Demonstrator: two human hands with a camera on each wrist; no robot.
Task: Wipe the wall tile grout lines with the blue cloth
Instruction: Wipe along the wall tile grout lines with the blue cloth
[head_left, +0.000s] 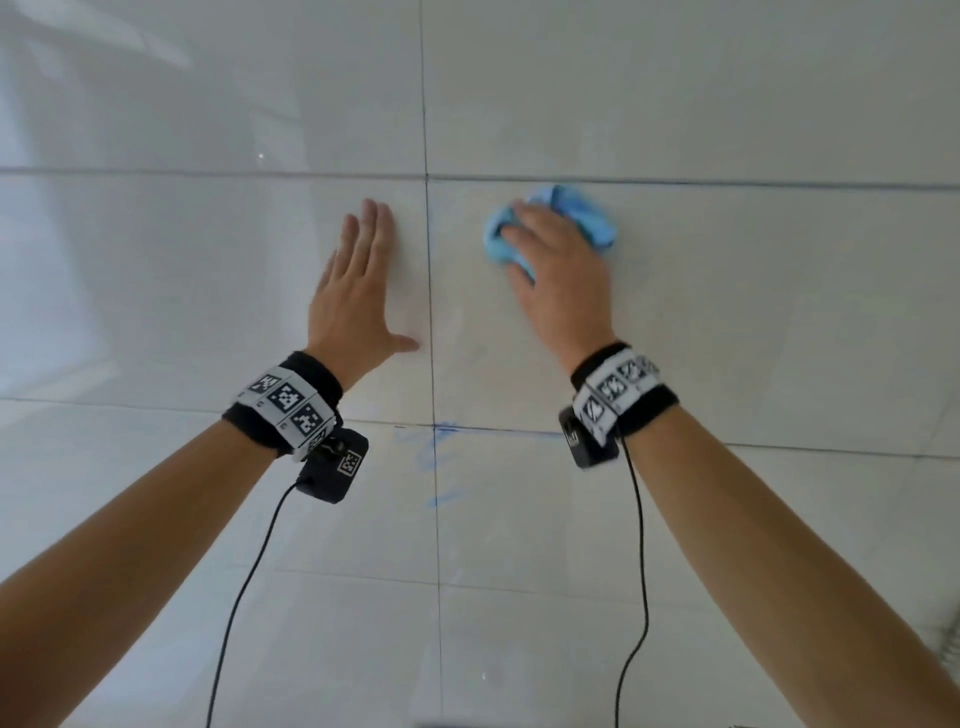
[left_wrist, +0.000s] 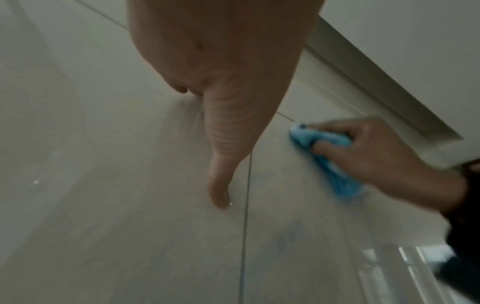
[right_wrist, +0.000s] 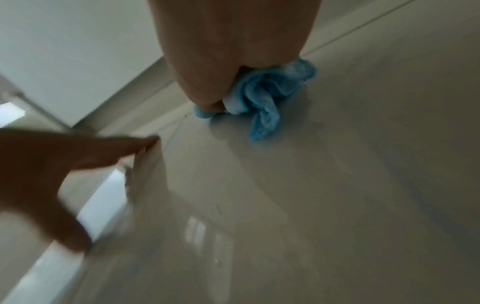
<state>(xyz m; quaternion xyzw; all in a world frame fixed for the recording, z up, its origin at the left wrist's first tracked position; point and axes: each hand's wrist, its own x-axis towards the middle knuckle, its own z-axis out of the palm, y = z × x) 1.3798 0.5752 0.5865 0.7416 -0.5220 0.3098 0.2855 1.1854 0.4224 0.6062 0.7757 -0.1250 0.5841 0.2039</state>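
Note:
A crumpled blue cloth (head_left: 582, 215) (left_wrist: 327, 152) (right_wrist: 262, 96) is pressed to the glossy white wall tile just below a horizontal grout line (head_left: 727, 183). My right hand (head_left: 558, 270) (left_wrist: 374, 156) grips the cloth, fingers curled into its folds. My left hand (head_left: 358, 291) (right_wrist: 52, 164) lies flat on the tile, fingers straight, its thumb (left_wrist: 221, 181) close to the left of the vertical grout line (head_left: 430, 312) (left_wrist: 245, 216). Blue marks (head_left: 439, 457) smear the tile around the lower grout crossing.
Large white wall tiles (head_left: 208, 286) fill the view. A lower horizontal grout line (head_left: 519, 431) runs behind both wrists. A white ledge or frame (left_wrist: 376, 86) juts out near the wall in the wrist views. Black cables (head_left: 641, 545) hang from both wrist cameras.

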